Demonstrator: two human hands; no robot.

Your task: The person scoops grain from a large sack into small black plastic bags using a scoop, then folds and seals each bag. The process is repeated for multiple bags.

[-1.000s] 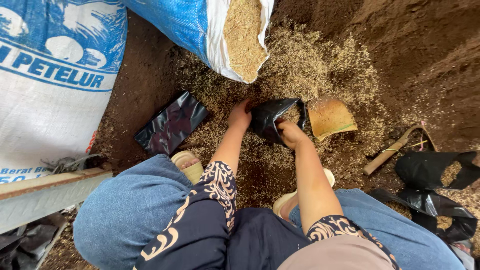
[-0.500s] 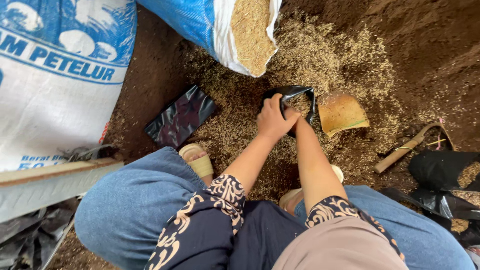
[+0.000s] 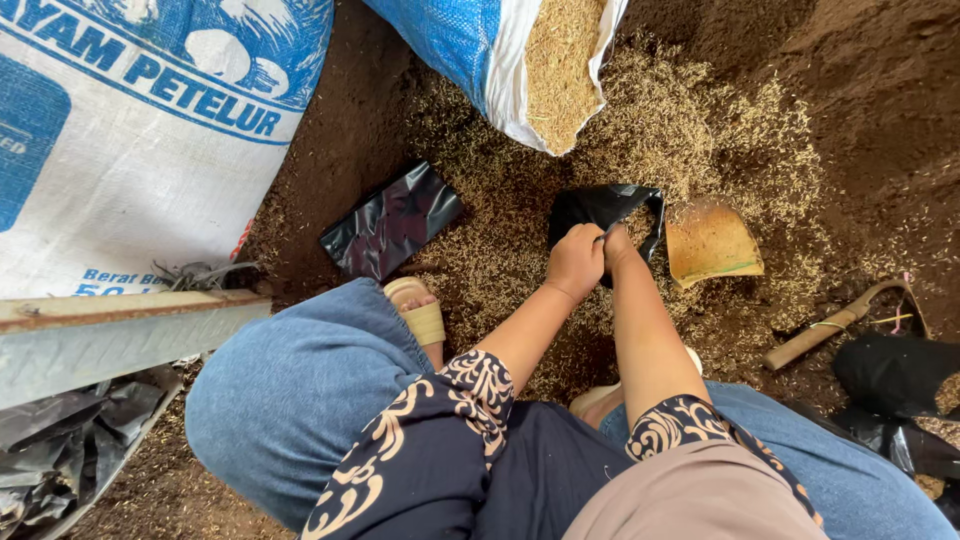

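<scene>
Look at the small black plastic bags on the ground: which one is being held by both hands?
The black bag beside the yellow scoop, gripped at its edge by the left hand and right hand. The other flat black bag lies untouched to the left.

Glossy black plastic bag [image 3: 600,212], woven plastic sack [image 3: 470,50], rough wooden handle [image 3: 830,328], matt denim [image 3: 290,400]

On the husk-strewn soil floor [image 3: 330,170], both hands [image 3: 590,255] meet at the near edge of a black plastic bag [image 3: 600,207], with a tan scoop [image 3: 710,243] just to its right, a flat black plastic bag [image 3: 390,222] to its left, an open woven sack of husks [image 3: 530,60] behind it, and a wooden-handled tool [image 3: 835,325] far right.
</scene>
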